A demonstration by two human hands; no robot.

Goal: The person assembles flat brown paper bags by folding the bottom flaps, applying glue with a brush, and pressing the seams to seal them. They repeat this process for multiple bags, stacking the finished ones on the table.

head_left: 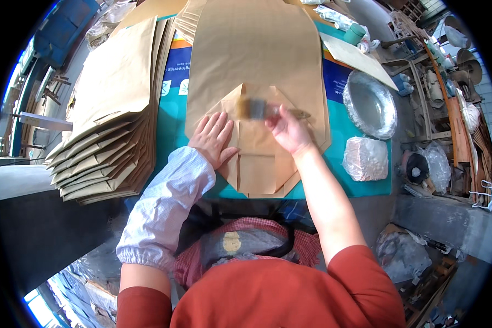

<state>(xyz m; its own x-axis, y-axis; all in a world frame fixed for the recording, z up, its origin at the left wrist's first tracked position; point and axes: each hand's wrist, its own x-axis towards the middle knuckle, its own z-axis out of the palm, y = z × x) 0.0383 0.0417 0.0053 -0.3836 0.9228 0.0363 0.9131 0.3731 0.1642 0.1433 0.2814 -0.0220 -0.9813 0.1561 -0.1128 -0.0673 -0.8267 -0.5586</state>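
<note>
A person seen from above works at a turquoise-covered surface (366,186), making a brown paper bag (257,71) that lies flat in front of them, its bottom end folded open into flaps nearest the body.

The left hand (216,136), in a pale protective sleeve, lies flat with its fingers spread on the left flap, pressing it down without gripping anything. The right hand (290,131) is closed round the handle of a flat brush (257,109), whose bristles look blurred over the upper fold, just beside the left fingertips.

To the left, a thick fanned stack of paper bags (109,120) rests on the surface, its edge near the left forearm. To the right stand a round silver dish (369,104) and, below it, a plastic-wrapped bundle (365,158), both well apart from the bag.

Risks, as a judgement: the brush works very near the left fingers, so a wide stroke could smear them, and a coated hand could mark or stick to the paper. If the left hand eases its pressure, the flap could spring up and the fold shift out of line. Too much on the bristles could spread beyond the flaps and bond the bag to the surface beneath.
</note>
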